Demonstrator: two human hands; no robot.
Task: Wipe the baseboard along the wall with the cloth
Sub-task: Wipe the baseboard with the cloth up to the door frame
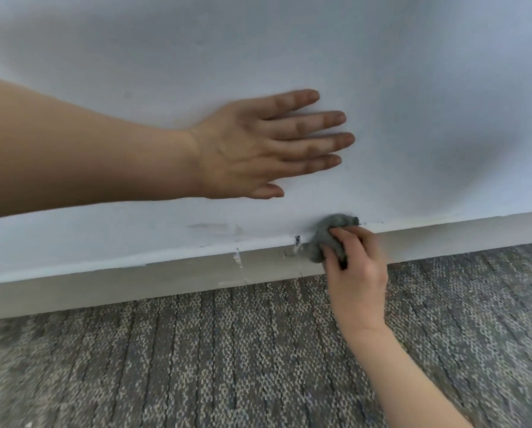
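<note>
A cream baseboard (166, 279) runs across the view at the foot of a pale blue-white wall (258, 41), rising from lower left to upper right. My right hand (354, 267) is shut on a bunched grey cloth (329, 233) and presses it against the baseboard's top edge, right of centre. My left hand (267, 146) lies flat on the wall above, fingers spread and pointing right, holding nothing. Paint smears and dark marks (295, 242) sit just left of the cloth.
Grey and beige patterned carpet (227, 366) covers the floor below the baseboard. A white paint streak (239, 257) crosses the baseboard left of the cloth. Soft shadows fall on the wall at the right.
</note>
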